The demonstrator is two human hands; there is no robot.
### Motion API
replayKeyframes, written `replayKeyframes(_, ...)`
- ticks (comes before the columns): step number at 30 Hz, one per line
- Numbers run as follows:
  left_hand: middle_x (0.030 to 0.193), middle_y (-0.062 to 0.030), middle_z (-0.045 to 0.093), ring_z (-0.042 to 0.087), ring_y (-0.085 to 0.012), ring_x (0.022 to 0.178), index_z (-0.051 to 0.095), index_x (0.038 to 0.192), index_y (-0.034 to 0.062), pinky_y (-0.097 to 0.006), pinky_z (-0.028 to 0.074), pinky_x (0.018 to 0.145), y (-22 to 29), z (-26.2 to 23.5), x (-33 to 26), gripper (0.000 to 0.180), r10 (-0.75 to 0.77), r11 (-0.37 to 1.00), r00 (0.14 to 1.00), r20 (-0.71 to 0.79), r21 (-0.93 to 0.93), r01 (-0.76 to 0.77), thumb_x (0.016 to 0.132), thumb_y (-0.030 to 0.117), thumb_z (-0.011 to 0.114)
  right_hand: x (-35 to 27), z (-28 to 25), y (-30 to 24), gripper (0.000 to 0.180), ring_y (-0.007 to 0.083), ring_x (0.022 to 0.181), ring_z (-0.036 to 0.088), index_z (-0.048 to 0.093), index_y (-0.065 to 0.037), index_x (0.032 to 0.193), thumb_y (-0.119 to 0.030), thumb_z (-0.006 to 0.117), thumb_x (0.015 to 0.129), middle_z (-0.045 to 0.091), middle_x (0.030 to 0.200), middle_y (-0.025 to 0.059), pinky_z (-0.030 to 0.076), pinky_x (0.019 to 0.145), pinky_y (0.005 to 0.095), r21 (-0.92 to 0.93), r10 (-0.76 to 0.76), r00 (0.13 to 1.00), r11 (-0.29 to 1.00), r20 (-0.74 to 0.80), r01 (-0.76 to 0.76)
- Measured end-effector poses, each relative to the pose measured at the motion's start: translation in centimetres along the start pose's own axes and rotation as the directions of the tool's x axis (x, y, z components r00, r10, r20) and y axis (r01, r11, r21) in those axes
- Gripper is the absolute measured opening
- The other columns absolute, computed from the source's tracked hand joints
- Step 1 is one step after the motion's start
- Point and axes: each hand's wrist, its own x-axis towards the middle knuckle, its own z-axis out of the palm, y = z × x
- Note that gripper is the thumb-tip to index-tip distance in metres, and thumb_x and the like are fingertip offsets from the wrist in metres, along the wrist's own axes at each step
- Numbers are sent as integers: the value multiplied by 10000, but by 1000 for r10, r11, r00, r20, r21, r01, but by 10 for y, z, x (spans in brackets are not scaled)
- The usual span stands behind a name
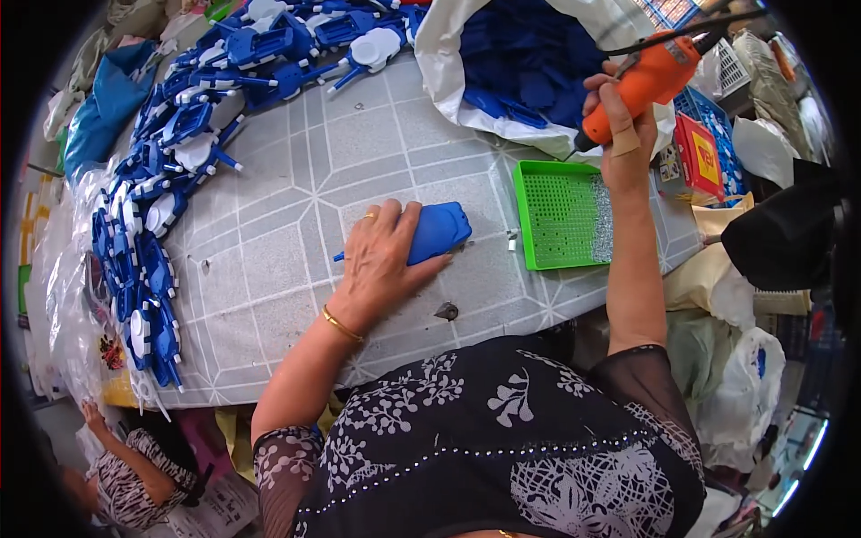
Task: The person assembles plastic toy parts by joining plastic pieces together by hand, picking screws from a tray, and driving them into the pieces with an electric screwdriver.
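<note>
My left hand [378, 247] is closed over a blue plastic casing [441, 231], pressing it against the tabletop. A thin blue stub pokes out on the wrist side, and my palm hides much of the casing. Raised at the right, my right hand [619, 121] grips an orange electric screwdriver [641, 85]. Its dark tip points down and left, above the top edge of a green perforated tray [527, 220]. Small silvery screws [600, 220] lie in the tray, heaped toward its right side. Tape wraps one finger of the right hand.
Blue-and-white plastic assemblies [179, 152] are piled along the table's far and left edges. A white sack [439, 63] of dark blue parts [529, 58] stands at the far right. A black cord [691, 31] runs to the screwdriver. Another person [134, 466] sits at lower left.
</note>
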Motion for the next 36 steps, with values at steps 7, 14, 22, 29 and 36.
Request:
replayKeyframes(7,1096,-143,586,574,-353,1013,605,1309,16,-462,464,861,-9,0,-10,731,45,999,998,-32,5,-44,738,386,871,-37,18,-12,365,247,851,755,548,-47,1195,-46,777,911,697,1226,236,630,760,344,193,79,981,975,177,-113)
replayKeyframes(14,1140,-131,630,593,-360,1011,647,1284,43,-453,489,890,-10,0,-9,711,26,1000,999,-34,0,-26,689,330,911,-57,9,5,340,98,608,575,552,-34,1138,-48,803,909,633,791,30,462,545,241,124,164,973,975,164,-185)
replayKeyframes(22,1150,-135,646,608,-357,1001,664,1273,51,-451,516,882,-10,1,-8,717,29,1000,998,-58,6,-29,671,338,928,-66,18,6,229,101,573,543,580,-56,1012,-36,784,911,564,729,1,456,569,267,196,175,980,962,95,-190)
replayKeyframes(29,1153,-139,650,619,-354,1009,670,1265,53,-455,526,882,-10,2,-7,712,34,999,997,-66,5,-33,665,334,933,-68,16,9,186,110,551,527,570,-42,962,-8,747,918,558,692,10,486,608,291,128,172,979,974,108,-185)
replayKeyframes(36,1185,-148,612,591,-358,1042,629,1322,45,-460,489,909,-10,3,-8,755,49,999,997,-63,10,-48,697,359,913,-70,16,12,187,109,556,530,574,-50,961,0,749,914,564,709,11,486,604,301,122,161,982,977,97,-172)
